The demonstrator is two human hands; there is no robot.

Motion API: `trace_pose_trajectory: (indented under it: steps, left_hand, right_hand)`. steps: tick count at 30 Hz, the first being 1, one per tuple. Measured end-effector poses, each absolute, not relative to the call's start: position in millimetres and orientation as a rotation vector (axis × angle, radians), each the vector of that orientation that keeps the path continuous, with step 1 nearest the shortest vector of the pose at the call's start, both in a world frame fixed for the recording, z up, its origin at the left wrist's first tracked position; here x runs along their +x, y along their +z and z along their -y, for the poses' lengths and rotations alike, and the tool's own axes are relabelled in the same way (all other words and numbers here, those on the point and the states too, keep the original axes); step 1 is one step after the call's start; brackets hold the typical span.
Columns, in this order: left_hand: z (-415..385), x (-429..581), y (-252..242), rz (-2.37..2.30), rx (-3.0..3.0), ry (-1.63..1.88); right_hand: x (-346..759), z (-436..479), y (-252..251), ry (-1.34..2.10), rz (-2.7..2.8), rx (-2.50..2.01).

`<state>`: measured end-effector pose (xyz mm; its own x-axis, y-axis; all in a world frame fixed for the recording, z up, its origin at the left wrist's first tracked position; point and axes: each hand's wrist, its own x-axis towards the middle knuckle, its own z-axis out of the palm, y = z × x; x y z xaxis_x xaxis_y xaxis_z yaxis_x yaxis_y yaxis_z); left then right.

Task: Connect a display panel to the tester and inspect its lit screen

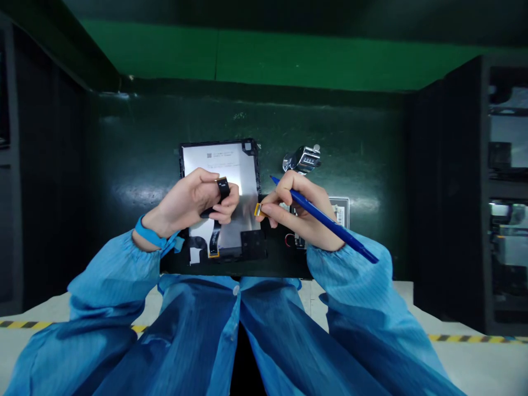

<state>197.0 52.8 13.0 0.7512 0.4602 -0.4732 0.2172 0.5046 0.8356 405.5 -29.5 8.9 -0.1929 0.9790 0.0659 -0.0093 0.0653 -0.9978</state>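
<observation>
Pinching a black flex cable (223, 188) up in our left hand (193, 201) mid-frame, we bare the panel (231, 181), right hand (299, 212) gripping pen (325, 220) and orange tab (258, 209).

Left hand (193, 201) pinching a black flex cable end (223, 187) above a silver-backed tablet panel (231, 181), right hand (303, 212) gripping a blue plastic stylus (330, 223) and an orange cable tab (258, 209), dark green tabletop (136, 165)

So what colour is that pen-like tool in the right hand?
Blue. The pen-like tool in the right hand shows clearly in the head view.
</observation>
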Motion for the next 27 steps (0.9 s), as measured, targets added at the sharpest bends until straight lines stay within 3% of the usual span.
trace_pose_trajectory:
  steps: [13,20,27]
  left_hand:
    - [-37.5,201.7,16.9,-0.714,0.945,0.304]
    - [-23.0,207.0,11.9,-0.931,1.588,0.736]
    - [-19.5,209.3,6.1,-0.941,1.952,0.804]
  right_hand:
    - [401.1,31.9,7.2,0.934,1.573,-1.291]
    - [401.3,31.7,4.6,0.919,1.602,-1.241]
    - [402.8,33.2,0.3,0.943,1.633,-1.178]
